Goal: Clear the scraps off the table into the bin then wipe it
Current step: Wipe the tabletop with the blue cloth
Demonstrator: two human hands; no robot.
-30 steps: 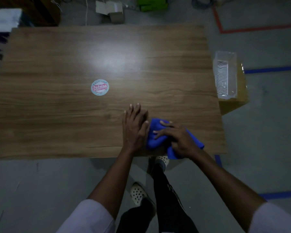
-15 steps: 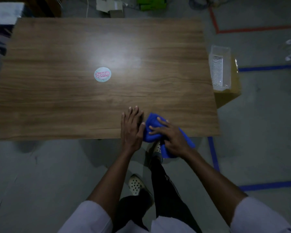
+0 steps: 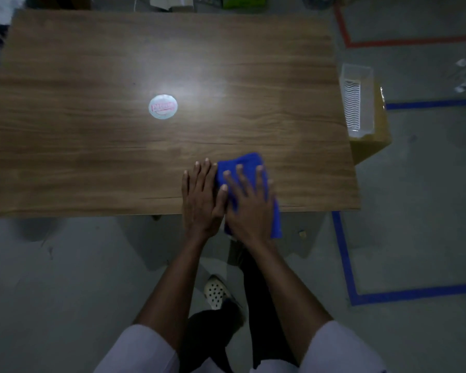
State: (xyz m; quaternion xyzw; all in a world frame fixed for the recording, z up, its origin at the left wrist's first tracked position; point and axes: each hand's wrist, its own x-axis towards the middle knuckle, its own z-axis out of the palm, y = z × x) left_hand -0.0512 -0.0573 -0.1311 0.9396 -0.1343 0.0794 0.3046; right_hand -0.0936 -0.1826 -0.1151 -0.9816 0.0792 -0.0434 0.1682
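Pressing flat on a folded blue cloth (image 3: 242, 160), the right hand (image 3: 250, 211) keeps its fingers (image 3: 243, 179) straight and spread, gripping nothing. This probably lets the whole palm push the cloth across the wood. The cloth lies at the near edge of the bench (image 3: 92, 162), right of centre, with its near end hanging over the edge. The left hand (image 3: 199, 200) lies flat on the bench just beside it, fingers straight and together, touching the cloth's left side, seemingly to steady it. Wiping looks to be the step in hand. A round white sticker (image 3: 163, 106) sits farther out on the wood. A clear plastic bin (image 3: 357, 68) stands on a cardboard box (image 3: 371, 149) just beside the bench's right edge, probably so scraps could be swept into it.
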